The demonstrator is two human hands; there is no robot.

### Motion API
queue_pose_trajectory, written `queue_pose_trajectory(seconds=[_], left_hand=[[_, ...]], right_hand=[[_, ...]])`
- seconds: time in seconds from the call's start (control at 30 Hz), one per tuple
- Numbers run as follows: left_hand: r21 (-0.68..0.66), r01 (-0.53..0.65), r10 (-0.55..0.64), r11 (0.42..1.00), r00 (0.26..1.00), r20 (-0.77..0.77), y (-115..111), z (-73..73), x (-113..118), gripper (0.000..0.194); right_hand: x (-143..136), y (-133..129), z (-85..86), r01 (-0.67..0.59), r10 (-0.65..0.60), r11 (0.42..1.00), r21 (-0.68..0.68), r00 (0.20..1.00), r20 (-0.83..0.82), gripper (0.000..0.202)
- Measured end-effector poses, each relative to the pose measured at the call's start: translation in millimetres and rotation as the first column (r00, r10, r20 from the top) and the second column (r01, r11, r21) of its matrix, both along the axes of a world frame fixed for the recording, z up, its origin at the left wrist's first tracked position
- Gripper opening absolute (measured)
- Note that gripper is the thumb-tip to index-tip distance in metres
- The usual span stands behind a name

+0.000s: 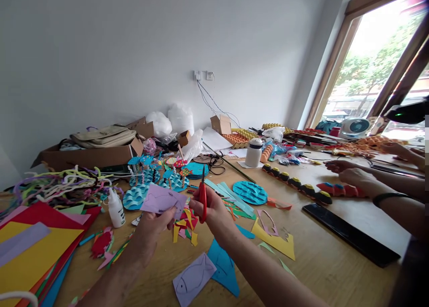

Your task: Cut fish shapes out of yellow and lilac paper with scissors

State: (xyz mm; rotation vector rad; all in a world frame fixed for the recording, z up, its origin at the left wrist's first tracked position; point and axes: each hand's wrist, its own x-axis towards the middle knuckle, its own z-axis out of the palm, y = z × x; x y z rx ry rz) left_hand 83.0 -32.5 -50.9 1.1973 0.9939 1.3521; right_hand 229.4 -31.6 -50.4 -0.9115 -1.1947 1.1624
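Pinched in my left hand (159,226) is a purple paper piece (162,200) with a drawn outline on it. My right hand (214,211) grips red-handled scissors (203,195), their dark blades pointing up, just right of the paper. Below my hands, a second purple paper (193,278) with a fish drawn on it lies on the table, partly over a blue paper piece (223,267). Colourful paper scraps (184,226) lie beneath and between my hands. A white glue bottle (116,208) stands left of my left hand.
Coloured sheets (36,249) are stacked at the left, near tangled pipe cleaners (73,182). Blue paper discs (250,192), a white bottle (254,153) and a black-and-yellow egg-carton strip (296,182) lie further back. Another person's hands (358,179) are at the right, beyond a black bar (350,233).
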Motion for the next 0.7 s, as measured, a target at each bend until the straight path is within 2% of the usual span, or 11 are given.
queue_pose_trajectory(seconds=[0.17,0.3,0.43,0.57,0.7], left_hand=[[0.026,-0.062,0.06,0.998,0.996,0.063,-2,3.3,6,0.029],[-0.007,-0.081,0.082,0.997,0.992,0.095,-6,1.9,13,0.011],[-0.019,-0.066,0.067,0.998,0.995,0.079,-7,-1.7,16,0.01],[0.03,-0.056,0.055,0.998,0.998,0.031,-8,-3.1,14,0.011],[0.034,-0.13,0.128,0.991,0.989,0.079,-11,1.2,10,0.012]], right_hand=[[-8,-17,-6.5,-0.049,0.046,0.998,-0.04,0.997,-0.067,0.028],[-16,-13,-9.6,-0.066,0.064,0.998,-0.009,0.985,-0.162,0.034],[-21,-3,-10.8,-0.045,0.042,0.999,-0.01,0.977,-0.21,0.032],[-19,-9,-5.0,-0.074,0.067,0.997,-0.034,0.981,-0.18,0.034],[-16,-25,1.8,-0.058,0.057,0.998,-0.01,0.996,-0.068,0.024]])
